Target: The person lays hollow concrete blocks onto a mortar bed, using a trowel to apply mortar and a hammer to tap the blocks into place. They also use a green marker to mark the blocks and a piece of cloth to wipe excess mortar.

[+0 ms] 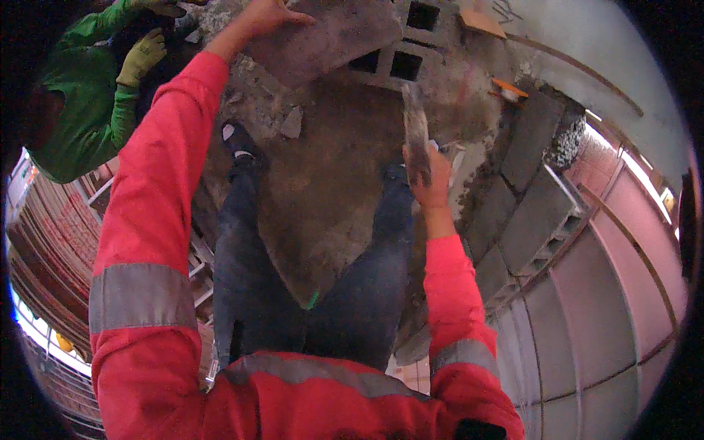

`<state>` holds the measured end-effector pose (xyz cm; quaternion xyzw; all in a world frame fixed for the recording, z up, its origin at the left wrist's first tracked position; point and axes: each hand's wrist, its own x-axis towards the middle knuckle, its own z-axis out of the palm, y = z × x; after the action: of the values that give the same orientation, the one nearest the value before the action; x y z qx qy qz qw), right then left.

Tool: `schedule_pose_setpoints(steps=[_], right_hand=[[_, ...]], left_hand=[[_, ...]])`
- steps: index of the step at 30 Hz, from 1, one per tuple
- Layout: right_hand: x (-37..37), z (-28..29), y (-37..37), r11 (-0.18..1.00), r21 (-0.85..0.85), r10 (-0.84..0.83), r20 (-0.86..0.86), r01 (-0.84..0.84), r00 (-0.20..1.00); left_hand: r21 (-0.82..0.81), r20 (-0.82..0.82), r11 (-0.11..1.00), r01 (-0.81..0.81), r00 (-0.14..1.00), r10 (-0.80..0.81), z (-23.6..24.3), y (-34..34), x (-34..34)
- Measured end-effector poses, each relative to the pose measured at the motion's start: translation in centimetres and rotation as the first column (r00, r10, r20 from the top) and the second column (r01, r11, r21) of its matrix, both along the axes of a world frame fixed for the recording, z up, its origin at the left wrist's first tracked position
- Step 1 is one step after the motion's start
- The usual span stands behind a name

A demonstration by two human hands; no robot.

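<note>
Two bare hands work at a building site as I watch through the head camera. The left hand [268, 16] lies at the near-left edge of one flat, mauve-grey rectangular slab [330, 40], thumb spread out along it; its fingers are partly lost at the upper edge, so I cannot tell whether they grip. The right hand [435, 180] is closed around the lower end of one long, narrow, mottled grey tool [416, 132], its far end pointing toward pale grey hollow concrete blockwork [389, 75]. I count three dark, squarish openings there. The slab lies in front of the left-hand part of this blockwork, at top centre; whether the two touch, I cannot tell.

Two red sleeves [169, 147], each with one grey band, frame two legs in dark blue jeans [257, 293] astride brown ground [323, 176]. One angular grey stone fragment [292, 122] lies near the left shoe [240, 139], which is black.

At upper left I see one co-worker in a green long-sleeved top [81, 139], with two hands in view, the nearer in a yellow-green glove [143, 57]. At right, one small orange object [510, 89] lies near large grey concrete blocks [539, 216].
</note>
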<state>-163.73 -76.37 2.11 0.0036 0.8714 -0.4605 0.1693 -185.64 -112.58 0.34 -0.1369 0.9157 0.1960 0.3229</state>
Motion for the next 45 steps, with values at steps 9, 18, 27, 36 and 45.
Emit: schedule_pose_setpoints(steps=[9, 18, 27, 36, 45], right_hand=[[-14.3, 1.0, -8.1, 0.991, 0.034, 0.131, -0.49, -0.131, 0.862], [-19.3, -6.4, -10.1, 0.894, 0.428, 0.238, -0.206, -0.132, 0.949], [-13.5, -9.2, -2.5, 0.885, 0.435, 0.225, -0.093, -0.164, 0.97], [-11.4, -9.2, -1.3, 0.907, 0.407, 0.124, -0.018, -0.106, 0.992], [-11.9, -8.2, -2.8, 0.847, 0.481, 0.272, -0.03, -0.224, 0.962]], left_hand=[[0.137, -0.019, 0.986, 0.098, 0.995, -0.096, -3.9, -6.7, -3.0], [-0.016, 0.156, 1.0, -0.015, 0.988, 0.017, 0.5, -3.1, -3.6], [-0.017, 0.23, 0.984, 0.177, 0.959, -0.168, 0.8, -0.7, -5.7], [-0.053, 0.113, 0.984, 0.172, 0.98, -0.165, -0.6, -0.6, -5.6], [0.045, -0.146, 0.959, 0.279, 0.952, -0.27, -1.4, -1.7, -3.9]])
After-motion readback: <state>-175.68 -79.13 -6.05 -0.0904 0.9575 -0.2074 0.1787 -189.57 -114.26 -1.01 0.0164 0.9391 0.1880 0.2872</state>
